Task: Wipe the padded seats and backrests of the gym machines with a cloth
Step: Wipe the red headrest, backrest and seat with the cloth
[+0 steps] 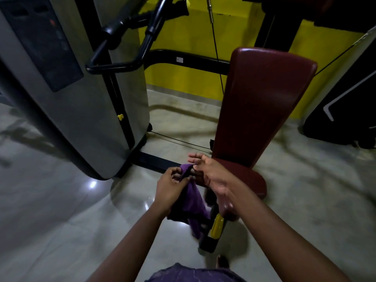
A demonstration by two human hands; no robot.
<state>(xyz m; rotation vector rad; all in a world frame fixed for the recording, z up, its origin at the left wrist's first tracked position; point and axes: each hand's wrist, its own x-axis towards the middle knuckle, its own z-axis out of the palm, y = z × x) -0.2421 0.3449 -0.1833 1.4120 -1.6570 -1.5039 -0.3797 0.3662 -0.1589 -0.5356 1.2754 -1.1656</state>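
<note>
Grey housing (71, 88) of the weight stack is seen left, well apart from the pads. Backrest (262, 102) is stood upright, long axis vertical, wide end up toward the yellow wall, narrow end down at the seat (250, 180). Seat is set low, just beside the hands, partly covered by the right forearm. Cloth (193, 202) is held in the air in front of the seat, touching neither pad; long axis is hung downward, top edge at the fingers, loose tail pointed to the floor near the yellow lever (217, 224). Left hand (168, 190) is curled round the cloth's upper part, a firm closed hold. Right hand (213, 178) is only part closed: the cloth's top edge is pinched by the lower fingers, upper fingers left spread; some blur there. Progress, judged: cloth is being bunched or refolded, no wiping contact shown; no wipe marks can be told on either pad, so seat and backrest are both counted as left
</note>
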